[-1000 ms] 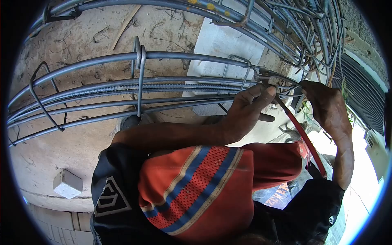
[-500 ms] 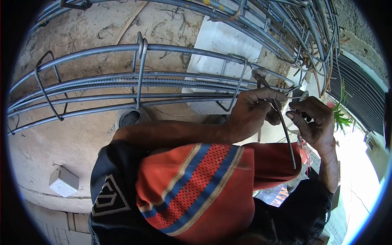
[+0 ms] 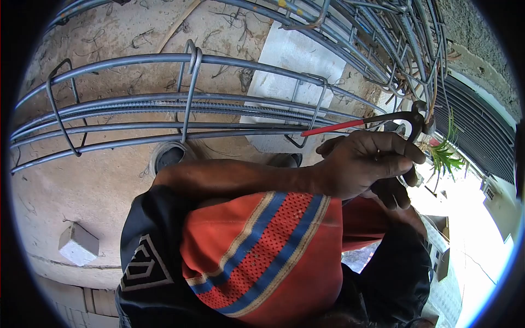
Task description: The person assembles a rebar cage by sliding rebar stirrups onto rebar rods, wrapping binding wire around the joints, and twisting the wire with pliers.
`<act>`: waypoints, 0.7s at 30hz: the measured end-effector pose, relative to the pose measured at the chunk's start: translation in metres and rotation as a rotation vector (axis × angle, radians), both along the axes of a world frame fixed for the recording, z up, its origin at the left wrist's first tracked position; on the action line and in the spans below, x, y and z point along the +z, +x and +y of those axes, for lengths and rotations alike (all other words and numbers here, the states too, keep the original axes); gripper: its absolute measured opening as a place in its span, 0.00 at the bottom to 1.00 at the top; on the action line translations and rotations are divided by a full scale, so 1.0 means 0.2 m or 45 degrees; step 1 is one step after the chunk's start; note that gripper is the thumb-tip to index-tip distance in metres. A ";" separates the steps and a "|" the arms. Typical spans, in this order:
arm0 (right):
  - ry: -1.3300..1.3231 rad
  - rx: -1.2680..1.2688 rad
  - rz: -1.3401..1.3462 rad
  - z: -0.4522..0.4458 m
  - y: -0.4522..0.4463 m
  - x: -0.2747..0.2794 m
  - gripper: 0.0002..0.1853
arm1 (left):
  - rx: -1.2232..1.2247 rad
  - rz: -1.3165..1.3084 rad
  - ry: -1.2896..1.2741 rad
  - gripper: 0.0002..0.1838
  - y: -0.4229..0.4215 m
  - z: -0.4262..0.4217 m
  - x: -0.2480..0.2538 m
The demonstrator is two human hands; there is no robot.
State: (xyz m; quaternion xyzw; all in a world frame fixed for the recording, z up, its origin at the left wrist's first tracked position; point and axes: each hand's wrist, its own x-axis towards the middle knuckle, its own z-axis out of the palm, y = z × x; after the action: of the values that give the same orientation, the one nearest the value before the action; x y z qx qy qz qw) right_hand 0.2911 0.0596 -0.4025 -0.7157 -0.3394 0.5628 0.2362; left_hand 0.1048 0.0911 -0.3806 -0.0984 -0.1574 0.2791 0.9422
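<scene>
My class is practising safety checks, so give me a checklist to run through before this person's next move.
1. Left hand in plain view: ok, just below the pincers.
2. Right hand grip visible: not ok, the left hand partly covers it.
3. Pincers clear of the bars: cannot tell, the red handle overlaps them in this view.
4. Middle metal loop around the bars: ok.
5. Floor free of scraps: not ok, wire scraps lie on it.
</scene>
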 end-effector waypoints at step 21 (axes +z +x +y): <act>0.355 1.517 -1.427 0.52 -0.18 0.71 0.09 | -0.363 0.679 -0.305 0.21 0.05 -0.12 -0.20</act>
State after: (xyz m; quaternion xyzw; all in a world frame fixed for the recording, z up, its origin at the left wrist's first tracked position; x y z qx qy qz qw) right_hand 0.2542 0.1644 -0.2610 -0.5546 -0.7956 0.1064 -0.2192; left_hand 0.1157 0.0670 -0.4202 -0.1531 0.1442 0.1766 0.9615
